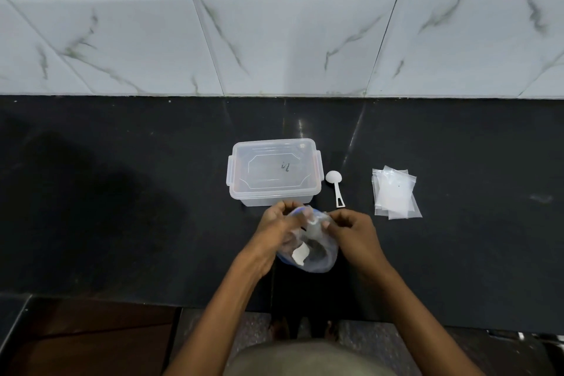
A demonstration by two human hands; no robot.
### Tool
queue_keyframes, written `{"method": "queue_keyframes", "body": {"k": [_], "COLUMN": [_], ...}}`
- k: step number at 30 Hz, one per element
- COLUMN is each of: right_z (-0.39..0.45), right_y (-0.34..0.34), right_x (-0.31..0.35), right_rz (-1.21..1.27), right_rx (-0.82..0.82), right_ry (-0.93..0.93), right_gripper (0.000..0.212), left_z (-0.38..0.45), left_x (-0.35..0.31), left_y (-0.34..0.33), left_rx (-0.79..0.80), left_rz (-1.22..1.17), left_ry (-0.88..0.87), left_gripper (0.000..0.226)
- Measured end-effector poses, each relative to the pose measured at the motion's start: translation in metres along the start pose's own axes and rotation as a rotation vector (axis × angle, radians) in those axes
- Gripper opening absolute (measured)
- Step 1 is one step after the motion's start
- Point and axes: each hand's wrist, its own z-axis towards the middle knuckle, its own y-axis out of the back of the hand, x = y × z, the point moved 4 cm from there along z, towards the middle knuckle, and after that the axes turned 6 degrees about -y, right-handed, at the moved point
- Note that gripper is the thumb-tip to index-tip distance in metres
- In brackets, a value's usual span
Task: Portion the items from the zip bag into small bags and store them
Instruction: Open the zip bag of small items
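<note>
A clear zip bag (317,253) with a blue zip strip, a white label and dark contents stands on the black counter near its front edge. My left hand (279,227) grips the bag's top on the left. My right hand (351,230) pinches the top on the right. A small stack of empty clear small bags (395,194) lies flat to the right. A white measuring scoop (334,186) lies between that stack and a clear lidded plastic box (273,172), which sits just behind the zip bag with its lid on.
The black counter (137,192) runs wide to the left and right and ends at a marble-tiled wall (274,46) behind. Its front edge is close below my forearms, with floor beneath.
</note>
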Motion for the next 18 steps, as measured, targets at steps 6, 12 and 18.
{"method": "queue_keyframes", "body": {"k": [6, 12, 18], "right_z": [-0.002, -0.012, -0.008], "right_y": [-0.005, -0.018, -0.011], "right_x": [-0.007, -0.012, -0.005], "right_rz": [0.66, 0.964, 0.521], "right_rx": [0.185, 0.302, 0.258], "right_ry": [-0.539, -0.771, -0.523], "right_gripper": [0.023, 0.04, 0.013], "left_z": [0.003, -0.001, 0.008], "left_x": [-0.002, -0.005, 0.012], "left_y": [0.014, 0.023, 0.031], "left_rx": [-0.253, -0.427, -0.349], "left_rz": [0.696, 0.935, 0.244], "left_ry": [-0.152, -0.167, 0.183], "left_gripper": [0.033, 0.024, 0.026]}}
